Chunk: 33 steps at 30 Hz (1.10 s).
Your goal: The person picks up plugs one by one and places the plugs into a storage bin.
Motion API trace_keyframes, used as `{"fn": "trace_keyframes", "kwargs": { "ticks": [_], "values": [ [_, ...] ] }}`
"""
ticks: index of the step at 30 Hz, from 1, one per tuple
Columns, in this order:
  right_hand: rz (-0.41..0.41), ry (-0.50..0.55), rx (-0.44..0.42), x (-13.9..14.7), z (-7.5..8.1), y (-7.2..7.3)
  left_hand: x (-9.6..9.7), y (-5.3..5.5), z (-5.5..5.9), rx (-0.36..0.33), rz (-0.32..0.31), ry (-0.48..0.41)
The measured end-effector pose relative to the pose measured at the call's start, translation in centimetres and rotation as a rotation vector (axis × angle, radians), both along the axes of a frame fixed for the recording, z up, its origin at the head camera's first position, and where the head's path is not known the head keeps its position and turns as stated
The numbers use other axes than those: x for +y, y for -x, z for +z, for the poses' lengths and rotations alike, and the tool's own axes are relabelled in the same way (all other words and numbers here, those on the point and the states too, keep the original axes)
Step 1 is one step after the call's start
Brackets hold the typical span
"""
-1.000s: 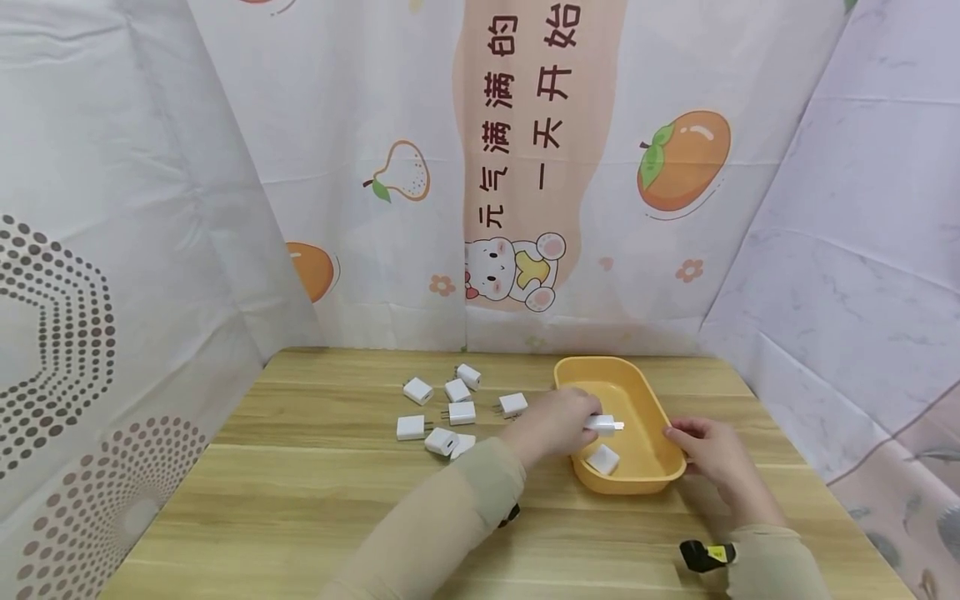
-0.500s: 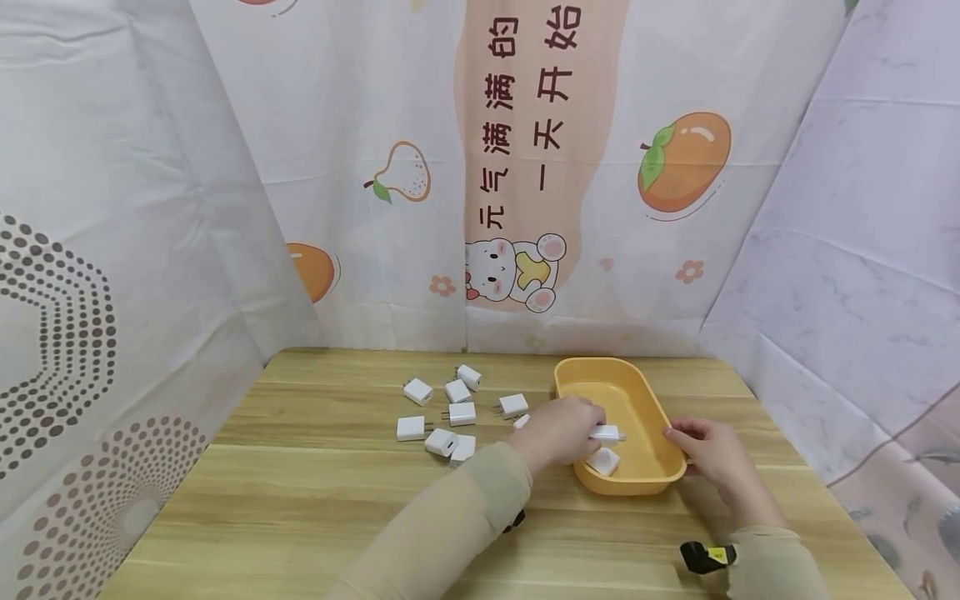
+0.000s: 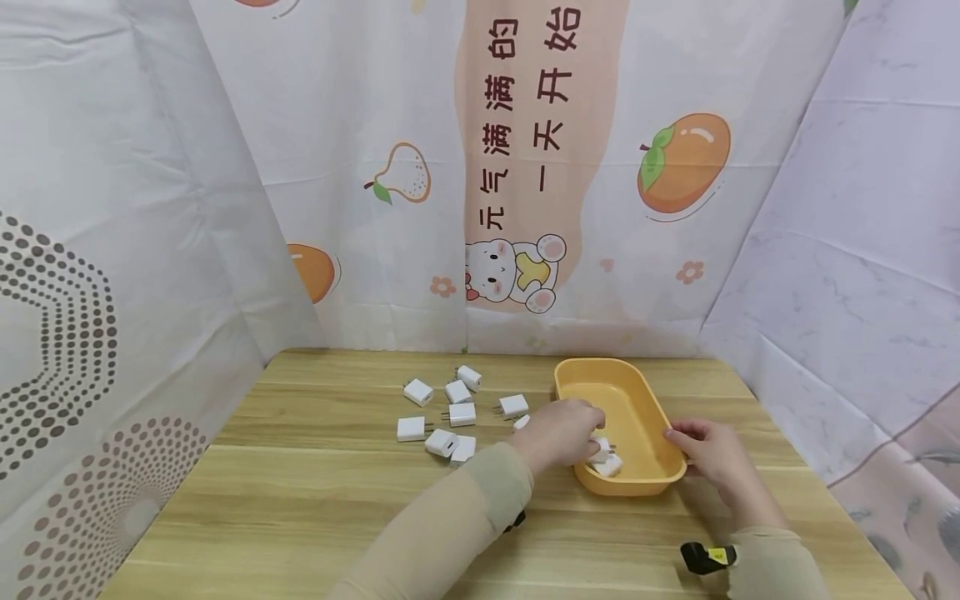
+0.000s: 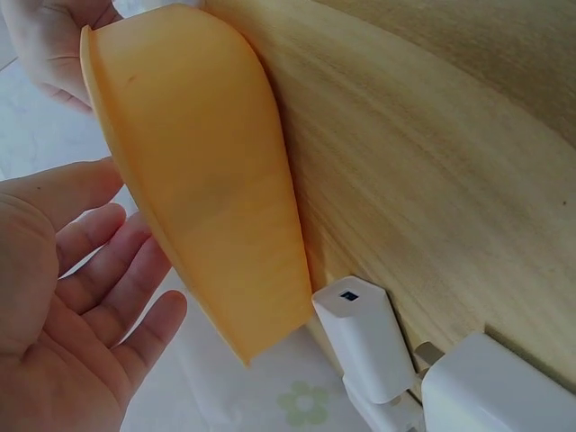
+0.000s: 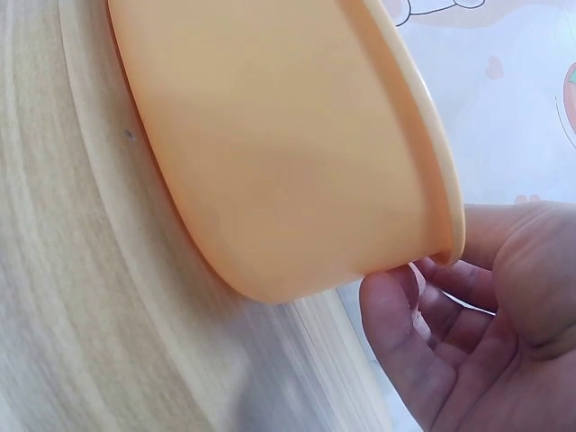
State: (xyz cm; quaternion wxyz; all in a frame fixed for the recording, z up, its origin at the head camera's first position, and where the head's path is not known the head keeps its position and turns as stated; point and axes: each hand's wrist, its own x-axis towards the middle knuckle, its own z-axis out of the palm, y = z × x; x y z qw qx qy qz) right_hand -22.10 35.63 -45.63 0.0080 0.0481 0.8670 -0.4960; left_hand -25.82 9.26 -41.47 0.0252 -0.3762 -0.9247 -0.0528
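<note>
White charger plugs (image 3: 609, 467) lie in the near left part of the yellow plastic tray (image 3: 633, 375), one tilted with its prongs showing. My left hand (image 3: 562, 429) reaches over the tray's left rim, right beside them. Its fingers look loose and spread in the left wrist view, with nothing seen between them; the tray wall hides the plugs there. On the tray's right side, my right hand (image 3: 716, 458) holds the rim, with the thumb (image 5: 396, 324) against the outer wall in the right wrist view.
Several more white charger plugs (image 3: 461, 413) are scattered on the wooden table (image 3: 315, 500) left of the tray. One plug (image 4: 364, 337) lies close to the tray's outer wall. Printed curtains (image 3: 375, 275) stand behind and at both sides.
The plug my left hand was pinching has gone down into the tray beside the other one, and the fingers have loosened. My right hand stays on the rim.
</note>
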Motion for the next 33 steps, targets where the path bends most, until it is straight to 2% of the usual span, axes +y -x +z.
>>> {"fn": "trace_keyframes", "kwargs": {
  "ticks": [23, 28, 33],
  "values": [
    [-0.008, -0.002, -0.008, 0.0, 0.0, 0.1, -0.7, 0.3, 1.0, -0.008, -0.006, -0.028],
    [-0.014, 0.016, -0.024, 0.1, -0.1, 0.2, -1.2, 0.4, 1.8, -0.028, 0.018, -0.041],
    [-0.011, 0.015, -0.022, 0.1, -0.1, 0.2, -2.5, 0.2, 3.2, -0.037, 0.03, -0.062]
  ]
}}
